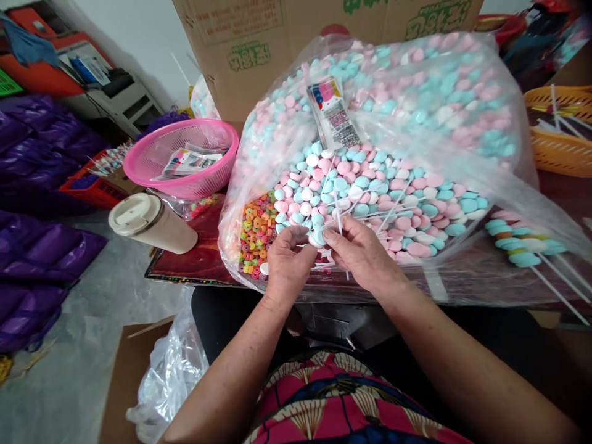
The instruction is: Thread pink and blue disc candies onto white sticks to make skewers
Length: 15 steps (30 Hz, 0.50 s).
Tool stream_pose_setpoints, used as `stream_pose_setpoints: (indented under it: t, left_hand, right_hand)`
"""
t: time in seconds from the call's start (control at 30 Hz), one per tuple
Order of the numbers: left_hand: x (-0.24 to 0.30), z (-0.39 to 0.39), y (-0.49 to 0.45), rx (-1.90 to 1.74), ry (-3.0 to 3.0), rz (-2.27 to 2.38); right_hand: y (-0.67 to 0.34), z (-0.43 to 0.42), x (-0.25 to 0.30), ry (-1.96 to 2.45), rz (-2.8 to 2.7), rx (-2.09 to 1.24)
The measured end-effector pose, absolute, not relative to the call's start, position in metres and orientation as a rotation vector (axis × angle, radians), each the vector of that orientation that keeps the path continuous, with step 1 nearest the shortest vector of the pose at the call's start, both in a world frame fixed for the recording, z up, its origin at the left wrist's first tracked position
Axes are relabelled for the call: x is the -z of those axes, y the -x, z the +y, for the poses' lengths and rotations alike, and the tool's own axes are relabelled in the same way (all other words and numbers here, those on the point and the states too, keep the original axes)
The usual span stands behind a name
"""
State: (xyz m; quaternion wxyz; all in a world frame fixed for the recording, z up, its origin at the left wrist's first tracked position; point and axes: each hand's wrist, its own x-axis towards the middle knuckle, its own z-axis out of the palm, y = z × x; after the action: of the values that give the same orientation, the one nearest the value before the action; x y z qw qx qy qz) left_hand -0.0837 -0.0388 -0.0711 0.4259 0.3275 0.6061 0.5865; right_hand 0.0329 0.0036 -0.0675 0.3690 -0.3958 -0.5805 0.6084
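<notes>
My left hand [289, 259] and my right hand [363, 253] meet at the mouth of a big clear plastic bag [504, 179]. The bag holds many pink, blue and white candy discs [370, 191], plus small rainbow rings [254, 231] at its left. My left fingers pinch a pale candy disc [311, 237]. My right fingers are closed round a thin white stick [340, 225], its end at the disc. More white sticks [383, 213] lie on the candies. A printed label packet [333, 114] rests higher in the bag.
A pink basket [182, 157] with packets and a lidded beige cup [150, 223] lying on its side sit at left on the dark red table [194, 259]. Finished candy sticks [527, 246] lie at right. An orange basket [562, 132] and a cardboard box [259, 43] stand behind.
</notes>
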Motion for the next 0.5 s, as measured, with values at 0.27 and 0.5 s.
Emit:
stream_pose_setpoints:
  t: [0.27, 0.5]
  left_hand:
    - [0.05, -0.051, 0.085, -1.399, -0.601, 1.166]
    - [0.058, -0.051, 0.082, -1.392, -0.63, 1.101]
  right_hand:
    - [-0.037, -0.001, 0.075, 1.093, -1.571, -1.337]
    - [-0.042, -0.008, 0.068, 1.083, -1.619, -1.361]
